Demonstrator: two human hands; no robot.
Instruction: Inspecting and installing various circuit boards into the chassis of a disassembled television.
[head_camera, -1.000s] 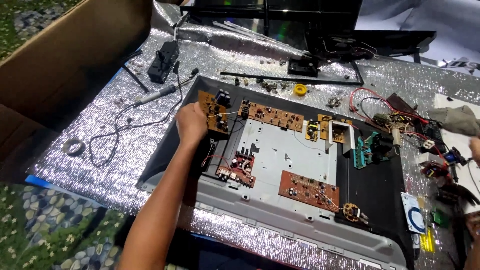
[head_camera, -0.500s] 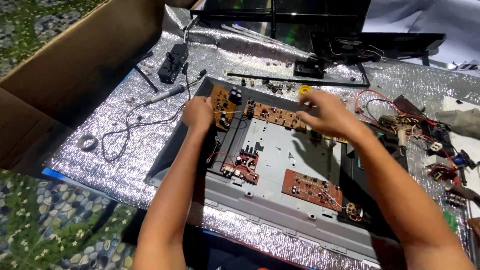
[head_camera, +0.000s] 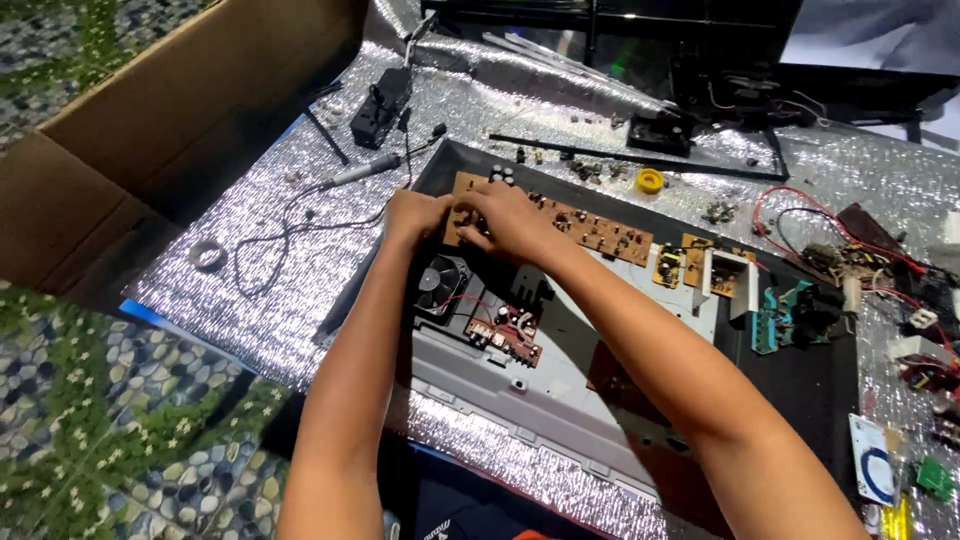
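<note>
An improvised electronics repair spot: opened chassis (head_camera: 560, 400) with circuit boards (head_camera: 600, 232), loose wires (head_camera: 800, 205), silver foil mat (head_camera: 300, 250).

Left end of long brown circuit board (head_camera: 600, 228) hidden under both hands. Fingers (head_camera: 470, 222) of right hand (head_camera: 510, 222) curl over board edge; contact beneath not visible. Left hand (head_camera: 412, 215) grip unclear, fingertips out of sight. Right forearm covers lower brown board (head_camera: 615, 372) and part of grey chassis (head_camera: 480, 375). Cardboard box (head_camera: 150, 130) cut off at left edge. Loose small parts (head_camera: 590, 170) near yellow ring (head_camera: 650, 181) too small to identify. Wire tangle (head_camera: 860, 250) at right runs off frame.
</note>
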